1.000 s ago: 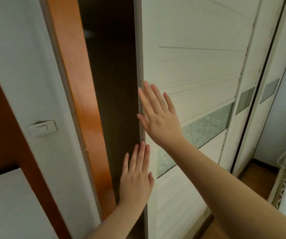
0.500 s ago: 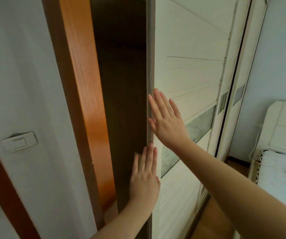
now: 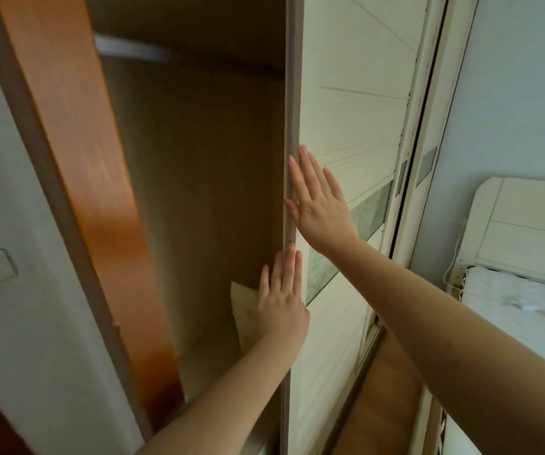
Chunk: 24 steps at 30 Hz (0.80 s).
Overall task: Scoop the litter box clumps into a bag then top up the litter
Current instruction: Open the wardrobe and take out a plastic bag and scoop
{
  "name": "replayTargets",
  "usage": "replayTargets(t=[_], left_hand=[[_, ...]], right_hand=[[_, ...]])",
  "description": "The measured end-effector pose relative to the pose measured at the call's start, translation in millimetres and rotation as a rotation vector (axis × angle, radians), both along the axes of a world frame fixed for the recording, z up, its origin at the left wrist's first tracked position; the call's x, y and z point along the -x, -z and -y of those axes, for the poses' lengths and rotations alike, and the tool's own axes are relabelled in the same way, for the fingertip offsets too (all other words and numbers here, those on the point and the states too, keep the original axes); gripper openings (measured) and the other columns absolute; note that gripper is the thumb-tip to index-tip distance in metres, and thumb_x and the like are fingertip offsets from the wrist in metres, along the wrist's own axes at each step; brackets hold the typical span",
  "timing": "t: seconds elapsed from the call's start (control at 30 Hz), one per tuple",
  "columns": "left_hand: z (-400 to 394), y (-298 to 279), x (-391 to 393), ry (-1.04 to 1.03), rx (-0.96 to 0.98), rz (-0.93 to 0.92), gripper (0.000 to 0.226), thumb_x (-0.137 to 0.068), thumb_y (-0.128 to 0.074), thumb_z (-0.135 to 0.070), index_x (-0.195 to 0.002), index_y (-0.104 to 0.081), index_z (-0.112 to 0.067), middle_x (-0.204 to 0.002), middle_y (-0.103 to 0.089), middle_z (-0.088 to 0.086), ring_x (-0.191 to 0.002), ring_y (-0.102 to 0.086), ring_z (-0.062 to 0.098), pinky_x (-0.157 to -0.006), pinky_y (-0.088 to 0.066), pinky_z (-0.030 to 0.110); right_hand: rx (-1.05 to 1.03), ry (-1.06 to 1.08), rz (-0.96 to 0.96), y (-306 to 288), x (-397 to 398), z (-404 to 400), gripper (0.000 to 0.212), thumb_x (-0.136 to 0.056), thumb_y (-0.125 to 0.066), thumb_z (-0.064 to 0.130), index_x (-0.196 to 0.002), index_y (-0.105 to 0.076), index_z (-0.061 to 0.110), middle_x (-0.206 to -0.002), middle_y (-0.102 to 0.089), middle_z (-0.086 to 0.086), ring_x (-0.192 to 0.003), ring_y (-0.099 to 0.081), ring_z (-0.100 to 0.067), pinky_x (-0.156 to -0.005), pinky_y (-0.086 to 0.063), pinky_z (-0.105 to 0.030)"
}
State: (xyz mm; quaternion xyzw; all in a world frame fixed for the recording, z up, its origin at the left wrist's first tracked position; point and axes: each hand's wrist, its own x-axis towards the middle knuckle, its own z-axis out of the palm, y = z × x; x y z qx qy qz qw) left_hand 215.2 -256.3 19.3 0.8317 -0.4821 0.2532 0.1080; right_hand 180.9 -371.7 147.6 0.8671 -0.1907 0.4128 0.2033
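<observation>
- Left hand (image 3: 282, 307), at 6 o'clock, lies flat with straight fingers together on the door (image 3: 346, 119) edge.
- Right hand (image 3: 318, 205), at 1 o'clock of it, presses flat on the door face, fingers slightly apart.
- Litter box is not visible.

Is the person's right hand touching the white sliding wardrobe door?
Touching. The head view shows the right hand laid flat, fingers straight, on the white sliding wardrobe door beside its edge.
</observation>
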Motion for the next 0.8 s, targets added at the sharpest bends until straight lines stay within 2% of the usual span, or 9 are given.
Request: replayTargets(t=[0.2,0.4,0.6,0.8], left_hand=[[48,3,-9,0.021,-0.002,0.039,0.089,-0.097,-0.034,-0.051,-0.145,0.030,-0.012,-0.152,0.037,0.010,-0.145,0.020,0.030,-0.120,0.000,0.046],[115,13,-19,0.050,0.038,0.060,0.085,-0.097,-0.026,-0.056,-0.148,0.024,-0.011,-0.156,0.029,0.011,-0.146,0.018,0.029,-0.120,-0.001,0.045],[177,12,-32,0.128,0.010,0.054,0.082,-0.096,-0.025,-0.056,-0.151,0.017,-0.011,-0.159,0.020,0.011,-0.148,0.009,0.030,-0.120,-0.010,0.044],[230,4,-38,0.163,-0.034,0.079,0.083,-0.096,-0.025,-0.058,-0.150,0.018,-0.011,-0.158,0.024,0.010,-0.147,0.011,0.031,-0.120,-0.005,0.044]], right_hand=[[0.005,-0.019,0.017,0,-2,44,0.058,-0.103,-0.024,0.038,-0.152,-0.007,0.014,-0.160,-0.004,-0.010,-0.148,-0.003,-0.024,-0.119,-0.013,-0.043],[0.010,-0.041,0.073,3,-8,103,0.056,-0.103,-0.025,0.036,-0.152,-0.007,0.015,-0.160,-0.005,-0.009,-0.148,-0.005,-0.023,-0.120,-0.013,-0.042],[-0.020,-0.031,0.094,7,-12,167,0.056,-0.104,-0.025,0.035,-0.152,-0.006,0.016,-0.160,-0.004,-0.007,-0.147,-0.002,-0.021,-0.120,-0.009,-0.039],[-0.039,-0.030,0.100,7,-12,225,0.055,-0.104,-0.026,0.033,-0.152,-0.006,0.015,-0.160,-0.004,-0.007,-0.148,-0.004,-0.021,-0.120,-0.013,-0.040]])
